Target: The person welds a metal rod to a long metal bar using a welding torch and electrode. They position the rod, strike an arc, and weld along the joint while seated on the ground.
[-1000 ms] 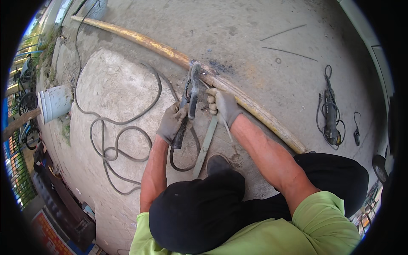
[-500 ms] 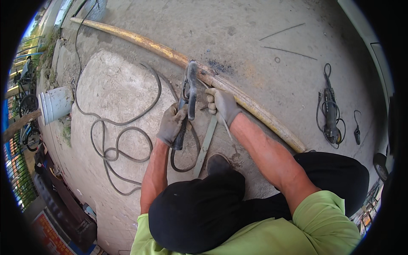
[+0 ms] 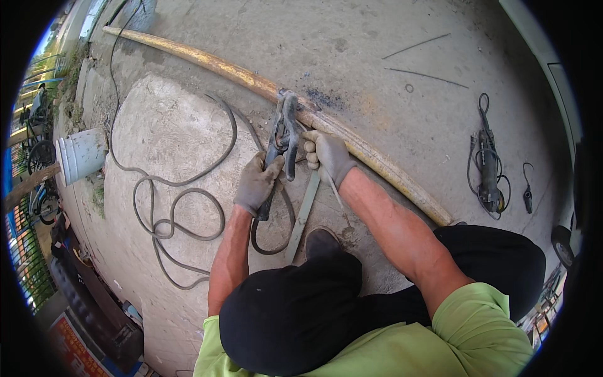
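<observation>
In my gloved left hand [image 3: 258, 184] is a black welding electrode holder [image 3: 276, 139], its jaw end pointing away from me and its lever standing apart from the body. My gloved right hand [image 3: 328, 157] is closed around a thin welding rod [image 3: 336, 192], whose lower part sticks out below the fist toward me. The rod's upper end comes close to the holder's jaws; whether they touch I cannot tell. Just beyond both hands lies a long rusty yellow pipe [image 3: 370, 151], with a dark joint near its middle. A flat greenish metal strip [image 3: 304, 217] lies under my right hand.
A grey cable [image 3: 179, 182] lies in loops at the left, near a white bucket [image 3: 83, 156]. An angle grinder [image 3: 488, 166] with its cord rests on the concrete at the right. Two thin rods [image 3: 427, 78] lie beyond the pipe. My shoe [image 3: 322, 242] is beside the strip.
The electrode holder has turned a little in my left hand, its lever now further to the right and further from the body. My right hand with the rod has hardly moved.
</observation>
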Demonstrator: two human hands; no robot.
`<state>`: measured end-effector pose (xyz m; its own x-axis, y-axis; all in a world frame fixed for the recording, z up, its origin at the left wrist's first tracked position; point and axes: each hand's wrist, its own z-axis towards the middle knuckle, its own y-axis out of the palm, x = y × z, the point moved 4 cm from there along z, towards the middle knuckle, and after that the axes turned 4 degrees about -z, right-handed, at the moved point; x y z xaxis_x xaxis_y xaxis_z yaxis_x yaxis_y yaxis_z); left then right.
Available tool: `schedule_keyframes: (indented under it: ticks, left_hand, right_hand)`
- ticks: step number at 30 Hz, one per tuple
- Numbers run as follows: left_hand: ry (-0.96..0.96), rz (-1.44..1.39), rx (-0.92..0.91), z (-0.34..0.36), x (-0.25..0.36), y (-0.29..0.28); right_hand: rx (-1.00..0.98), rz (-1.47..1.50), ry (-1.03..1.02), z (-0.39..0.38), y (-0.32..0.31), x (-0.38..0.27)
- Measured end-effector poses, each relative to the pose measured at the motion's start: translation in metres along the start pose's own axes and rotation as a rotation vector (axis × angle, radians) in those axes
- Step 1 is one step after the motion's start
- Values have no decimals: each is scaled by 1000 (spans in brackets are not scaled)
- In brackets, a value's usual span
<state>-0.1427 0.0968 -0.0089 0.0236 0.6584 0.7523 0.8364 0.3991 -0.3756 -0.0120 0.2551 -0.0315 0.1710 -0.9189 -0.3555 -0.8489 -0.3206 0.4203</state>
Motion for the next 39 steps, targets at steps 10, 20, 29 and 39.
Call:
schedule_keyframes:
  ticks: [10, 20, 29, 39]
  left_hand:
    - [86, 164, 108, -6, 11, 3]
    - [-148, -614, -197, -7, -6, -1]
    - [-58, -194, -44, -5, 8, -3]
    - [-52, -50, 15, -7, 12, 4]
  right_hand:
    - [-4, 17, 8, 1, 0, 1]
    - [-8, -1, 1, 0, 0, 0]
    - [5, 8, 9, -1, -1, 0]
    - [27, -5, 24, 3, -3, 0]
